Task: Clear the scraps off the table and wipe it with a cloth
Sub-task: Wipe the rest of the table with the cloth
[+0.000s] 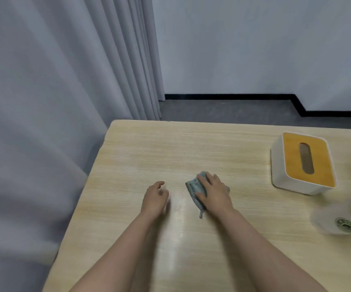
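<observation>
From the head camera, the right hand [213, 191] is lying flat, fingers spread, pressing down on the small grey-blue folded cloth [195, 187] near the middle of the frame; the cloth is sitting on the pale wooden table [191, 144]; the left hand [154, 198] is hanging just left of the cloth, fingers loosely bent, gripping nothing; at the right of the frame a white tissue box with an orange wooden lid [303, 163] is standing; below it a blurry see-through plastic cup with a green logo [343, 220] is showing at the edge; grey curtains [54, 81] are filling the upper left.
</observation>
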Demonstrator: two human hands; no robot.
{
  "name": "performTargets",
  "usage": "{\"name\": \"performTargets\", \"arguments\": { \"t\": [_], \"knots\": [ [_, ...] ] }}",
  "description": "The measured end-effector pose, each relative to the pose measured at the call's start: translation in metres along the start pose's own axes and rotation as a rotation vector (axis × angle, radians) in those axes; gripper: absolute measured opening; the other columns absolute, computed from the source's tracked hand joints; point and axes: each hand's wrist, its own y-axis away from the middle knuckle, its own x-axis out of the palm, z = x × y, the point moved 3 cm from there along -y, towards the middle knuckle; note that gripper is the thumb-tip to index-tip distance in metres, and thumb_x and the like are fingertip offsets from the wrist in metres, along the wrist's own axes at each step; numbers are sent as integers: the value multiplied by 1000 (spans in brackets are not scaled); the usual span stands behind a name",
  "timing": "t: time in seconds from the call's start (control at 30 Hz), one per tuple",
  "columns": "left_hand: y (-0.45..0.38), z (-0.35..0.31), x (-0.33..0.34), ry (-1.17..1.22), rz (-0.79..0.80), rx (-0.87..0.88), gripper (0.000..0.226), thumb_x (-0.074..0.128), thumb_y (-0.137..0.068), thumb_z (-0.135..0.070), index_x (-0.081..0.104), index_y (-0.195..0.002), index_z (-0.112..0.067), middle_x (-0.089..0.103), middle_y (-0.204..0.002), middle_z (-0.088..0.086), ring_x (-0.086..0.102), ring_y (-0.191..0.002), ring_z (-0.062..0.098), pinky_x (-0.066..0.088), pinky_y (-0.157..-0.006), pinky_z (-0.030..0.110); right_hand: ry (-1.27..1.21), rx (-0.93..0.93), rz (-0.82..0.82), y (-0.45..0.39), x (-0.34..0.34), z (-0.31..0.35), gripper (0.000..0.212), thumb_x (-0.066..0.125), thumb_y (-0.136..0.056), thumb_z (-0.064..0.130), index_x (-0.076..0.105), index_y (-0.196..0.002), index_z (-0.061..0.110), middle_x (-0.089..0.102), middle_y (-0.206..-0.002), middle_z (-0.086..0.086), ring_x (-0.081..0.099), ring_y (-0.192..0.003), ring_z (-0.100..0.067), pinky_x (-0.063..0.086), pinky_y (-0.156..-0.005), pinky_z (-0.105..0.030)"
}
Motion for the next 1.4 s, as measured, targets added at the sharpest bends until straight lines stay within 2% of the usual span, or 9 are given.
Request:
{"name": "performTargets", "arguments": {
  "t": [0.2, 0.33, 0.4, 0.6, 0.7, 0.83, 1.07, 1.27, 1.4],
  "knots": [
    [-55, 33, -48, -177, -37, 137, 41, 46, -95, -14, 45, -136, -7, 42, -143, 10, 36, -134, 22, 27, -111, 30, -42, 87, -110, -22, 30, 14, 53, 36, -101, 29, 17, -150, 20, 12, -158, 3, 6, -146, -21, 5, -119, -32],
    [-94, 47, -72, -366, -16, 230, 46, 39, -99, -18, 34, -145, -12, 24, -155, 6, 12, -145, 24, 16, -117, 36, -329, 81, -190, -53, 24, 50, 51, 49, -96, 18, 29, -144, 21, 32, -150, 3, 33, -135, -16, 29, -103, -24],
    [-113, 51, -81, -490, -21, 262, 48, 33, -101, -22, 27, -148, -15, 14, -158, 3, 5, -146, 23, 12, -117, 39, -399, 73, -201, -72, 24, 69, 49, 52, -95, 18, 34, -140, 21, 34, -149, 5, 38, -131, -15, 30, -96, -20],
    [-153, 62, -94, -678, -80, 292, 52, 21, -102, -28, 9, -151, -18, 0, -159, -3, -4, -146, 17, 1, -118, 38, -254, -56, -230, -116, 38, 93, 38, 54, -94, 30, 56, -126, 10, 46, -141, 1, 33, -136, -14, 22, -114, -26],
    [-155, 72, -91, -695, -102, 327, 55, 13, -99, -36, 7, -151, -19, -1, -158, -6, -5, -146, 14, 0, -119, 38, -113, -214, -163, -111, 43, 90, 52, 42, -93, 45, 48, -135, 15, 43, -144, 1, 21, -141, -12, -1, -115, -18],
    [-157, 75, -89, -706, -111, 324, 58, 11, -95, -37, 9, -150, -20, -3, -155, -9, -5, -145, 11, -1, -118, 36, 53, -329, -125, -126, 49, 81, 49, 38, -94, 39, 43, -139, 20, 40, -147, 1, 20, -140, -13, 1, -117, -27],
    [-156, 77, -90, -695, -133, 324, 55, 10, -95, -39, 2, -148, -24, -2, -155, -10, -9, -143, 7, -9, -116, 29, 149, -34, -197, -191, 46, 98, 54, 15, -99, 47, 16, -149, 29, 4, -156, 11, -6, -144, -13, -14, -115, -35],
    [-157, 77, -90, -678, -123, 337, 55, 15, -96, -37, 6, -148, -22, 2, -155, -9, -6, -144, 8, -9, -116, 29, 81, 296, -365, -225, 19, 67, 55, 27, -101, 38, 18, -150, 15, 15, -157, -1, 7, -146, -21, 2, -118, -43],
    [-158, 78, -91, -662, -123, 348, 55, 17, -96, -36, 7, -148, -21, 3, -156, -8, -5, -144, 10, -7, -116, 31, 108, 503, -391, -250, 22, 91, 54, 23, -101, 37, 18, -149, 14, 10, -158, -4, 3, -146, -24, -2, -117, -46]
  ]
}}
